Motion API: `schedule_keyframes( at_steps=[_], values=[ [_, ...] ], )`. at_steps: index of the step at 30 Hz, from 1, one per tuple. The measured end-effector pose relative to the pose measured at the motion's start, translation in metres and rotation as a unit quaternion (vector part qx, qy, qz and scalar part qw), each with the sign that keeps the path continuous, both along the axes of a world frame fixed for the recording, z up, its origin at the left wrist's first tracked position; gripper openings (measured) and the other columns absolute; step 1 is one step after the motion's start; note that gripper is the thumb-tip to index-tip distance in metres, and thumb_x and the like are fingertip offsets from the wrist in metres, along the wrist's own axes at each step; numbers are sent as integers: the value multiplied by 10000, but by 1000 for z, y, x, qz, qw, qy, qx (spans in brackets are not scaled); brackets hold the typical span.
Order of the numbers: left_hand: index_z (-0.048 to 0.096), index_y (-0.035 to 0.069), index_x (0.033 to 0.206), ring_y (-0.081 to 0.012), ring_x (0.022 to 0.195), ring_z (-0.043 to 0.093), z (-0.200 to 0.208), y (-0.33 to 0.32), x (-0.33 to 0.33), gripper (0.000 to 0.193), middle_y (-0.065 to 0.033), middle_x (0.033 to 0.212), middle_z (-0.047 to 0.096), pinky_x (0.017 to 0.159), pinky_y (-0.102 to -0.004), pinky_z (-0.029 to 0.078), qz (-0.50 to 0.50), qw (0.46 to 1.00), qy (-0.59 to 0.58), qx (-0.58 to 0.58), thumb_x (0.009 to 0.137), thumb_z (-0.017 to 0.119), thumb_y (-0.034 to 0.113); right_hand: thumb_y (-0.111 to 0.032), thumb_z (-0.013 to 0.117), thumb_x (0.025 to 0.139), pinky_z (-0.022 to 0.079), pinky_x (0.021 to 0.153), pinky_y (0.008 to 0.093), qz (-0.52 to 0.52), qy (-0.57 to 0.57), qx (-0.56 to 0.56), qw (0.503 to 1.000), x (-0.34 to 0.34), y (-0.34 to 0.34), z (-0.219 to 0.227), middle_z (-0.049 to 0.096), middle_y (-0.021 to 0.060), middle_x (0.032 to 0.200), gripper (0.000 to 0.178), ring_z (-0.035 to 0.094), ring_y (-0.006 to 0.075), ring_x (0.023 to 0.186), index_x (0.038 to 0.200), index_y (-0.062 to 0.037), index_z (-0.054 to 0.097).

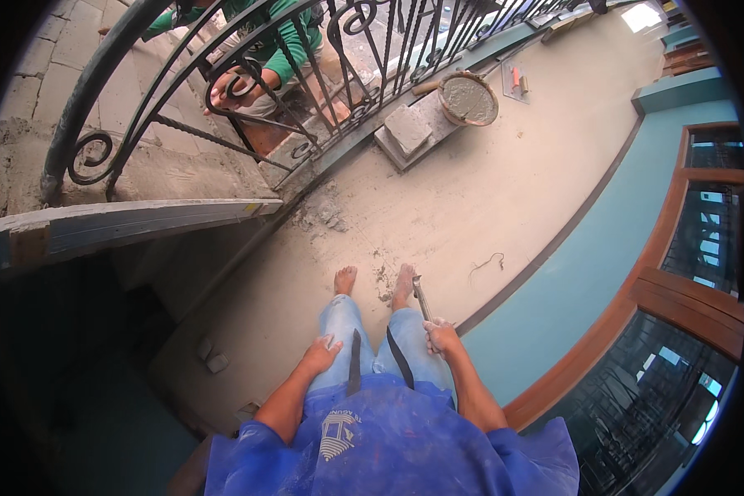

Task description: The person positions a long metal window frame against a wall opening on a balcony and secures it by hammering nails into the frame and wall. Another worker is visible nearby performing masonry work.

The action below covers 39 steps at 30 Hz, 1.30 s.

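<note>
My right hand [443, 336] is closed around the lower end of a slim metal hammer [421, 298], beside my right thigh. The hammer's head points away from me, close to my right bare foot [403, 285]. My left hand [320, 355] lies on my left thigh, on the light blue jeans [341, 321], its fingers loosely bent and partly hidden; I see no object in it. Crumbs of mortar lie on the pale floor [438, 207] between and ahead of my feet.
A black wrought-iron railing [177, 124] runs along the left. Behind it crouches a person in a green sleeve [287, 54]. Ahead are a mortar-filled basin [468, 99], tile stack [408, 128], red-handled trowel [516, 80] and rubble [326, 215]. Glazed wooden doors [678, 289] line the right.
</note>
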State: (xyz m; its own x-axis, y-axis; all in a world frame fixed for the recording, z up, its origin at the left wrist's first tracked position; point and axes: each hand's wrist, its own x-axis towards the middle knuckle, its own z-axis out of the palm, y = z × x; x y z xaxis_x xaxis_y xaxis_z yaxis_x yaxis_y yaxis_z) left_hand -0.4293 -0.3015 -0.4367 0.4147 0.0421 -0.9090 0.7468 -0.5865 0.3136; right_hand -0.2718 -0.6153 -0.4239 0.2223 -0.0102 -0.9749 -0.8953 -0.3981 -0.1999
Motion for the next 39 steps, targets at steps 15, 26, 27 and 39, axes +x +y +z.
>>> schedule_keyframes(
  at_steps=[15,26,27,39],
  values=[
    [389,22,1509,-417,1388,415,11,-59,-14,748,-294,1463,457,1157,-439,327,160,986,41,15,968,524,520,-136,592,950,347,381,311,-40,-63,-26,997,158,2,-47,436,-5,608,145,415,116,426,1002,-55,483],
    [370,14,1508,-424,1371,421,-12,-140,50,698,-287,1477,436,1145,-447,351,152,983,103,12,946,604,355,-106,553,922,333,354,337,0,-35,-69,997,344,-27,-212,431,29,595,102,403,140,409,932,-67,459],
    [358,12,1514,-421,1375,417,-15,-153,57,716,-287,1484,426,1147,-445,351,149,981,121,19,943,609,363,-100,539,909,339,346,348,2,-23,-69,997,353,-31,-237,430,44,587,91,417,159,406,937,-54,465],
    [276,108,1566,-413,1371,425,-51,-219,110,939,-233,1518,380,1074,-510,417,122,940,303,95,854,656,587,-168,501,938,511,428,406,17,-117,-165,979,372,-12,-446,618,223,944,253,652,326,707,1097,19,443]
  ],
)
